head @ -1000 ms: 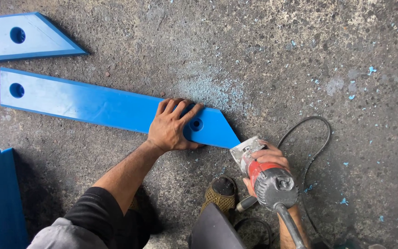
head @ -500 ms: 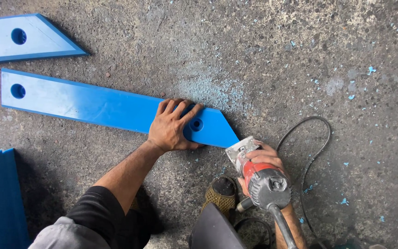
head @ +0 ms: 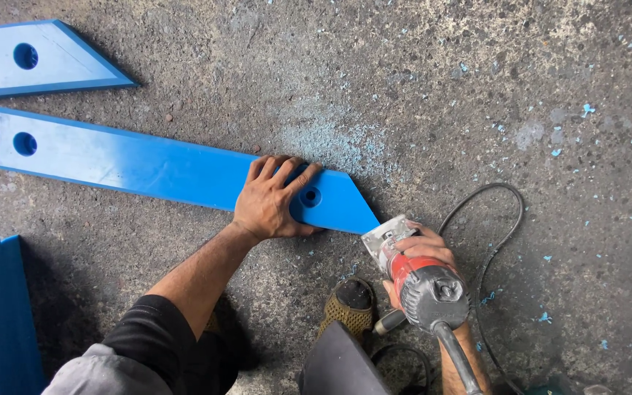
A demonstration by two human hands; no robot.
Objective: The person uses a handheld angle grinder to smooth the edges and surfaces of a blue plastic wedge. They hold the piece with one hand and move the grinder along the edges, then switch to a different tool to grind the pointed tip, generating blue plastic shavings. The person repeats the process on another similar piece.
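Pressed flat, the left hand (head: 271,203) pins the long blue plate (head: 148,167) to the floor; the right hand (head: 426,252) clasps a red power tool (head: 422,281) at its pointed right tip. Blue dust beyond suggests trimming well underway.

A workshop floor: rough grey concrete (head: 418,88) speckled with blue shavings (head: 587,110), long blue plastic bars (head: 155,167) with drilled holes lying at nine to eleven o'clock, a red corded power trimmer (head: 422,281) at five o'clock.
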